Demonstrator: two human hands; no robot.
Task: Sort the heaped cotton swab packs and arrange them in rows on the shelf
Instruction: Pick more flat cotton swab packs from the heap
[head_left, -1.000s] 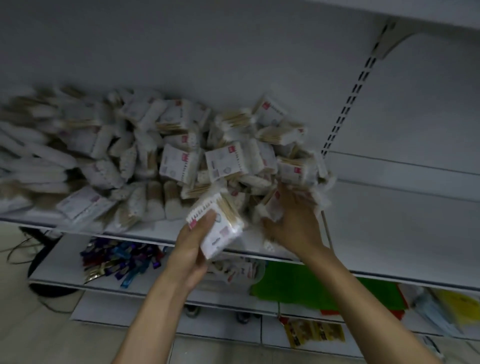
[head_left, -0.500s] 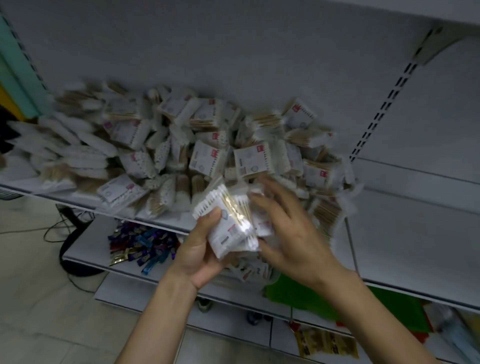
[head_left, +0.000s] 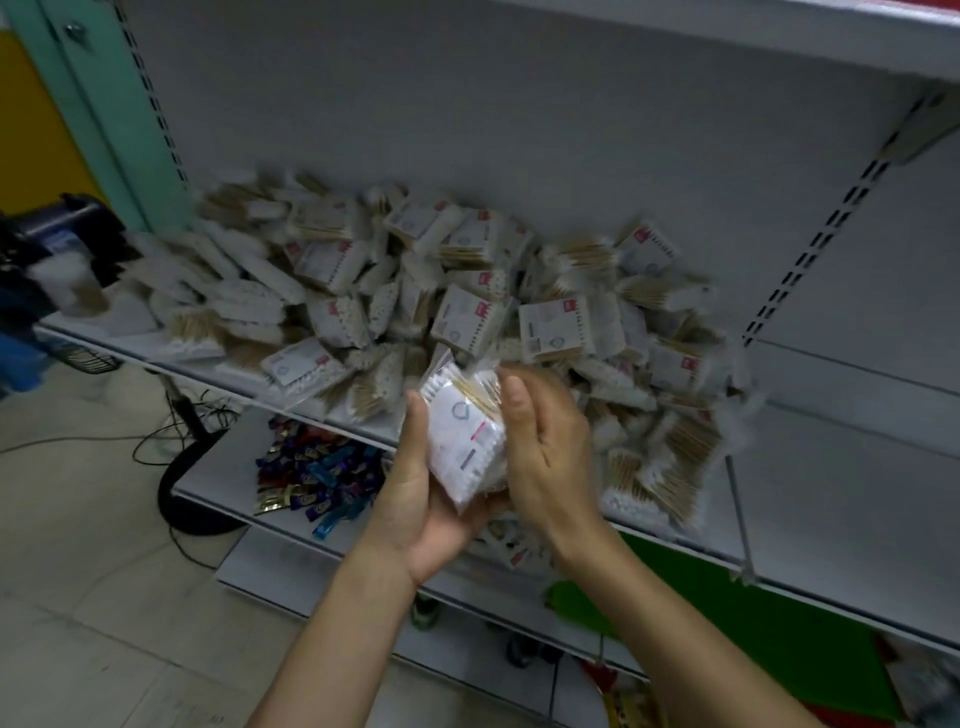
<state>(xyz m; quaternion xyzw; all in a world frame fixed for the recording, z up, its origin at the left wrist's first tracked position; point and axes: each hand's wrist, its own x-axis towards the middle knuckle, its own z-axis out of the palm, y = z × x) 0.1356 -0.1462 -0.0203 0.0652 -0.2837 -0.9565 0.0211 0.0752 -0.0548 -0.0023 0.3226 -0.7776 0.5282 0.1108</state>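
Note:
A big heap of cotton swab packs (head_left: 467, 306) covers the white shelf (head_left: 831, 483) from its left end to past the middle. In front of the heap's lower edge I hold a small stack of swab packs (head_left: 465, 441) between both hands. My left hand (head_left: 426, 488) cups the stack from below and the left, thumb up along its side. My right hand (head_left: 545, 447) grips it from the right, thumb over the top. The stack hovers off the shelf, just in front of its front edge.
The shelf's right part is bare white metal beyond the slotted upright (head_left: 810, 244). A lower shelf holds a pile of dark candy wrappers (head_left: 317, 473) and green card (head_left: 753, 618). A black fan base and cables (head_left: 192, 467) sit on the tiled floor at left.
My right hand left the heap with a pack and joined it to the pack in my left hand; both hands now clasp the stack. The view swung left.

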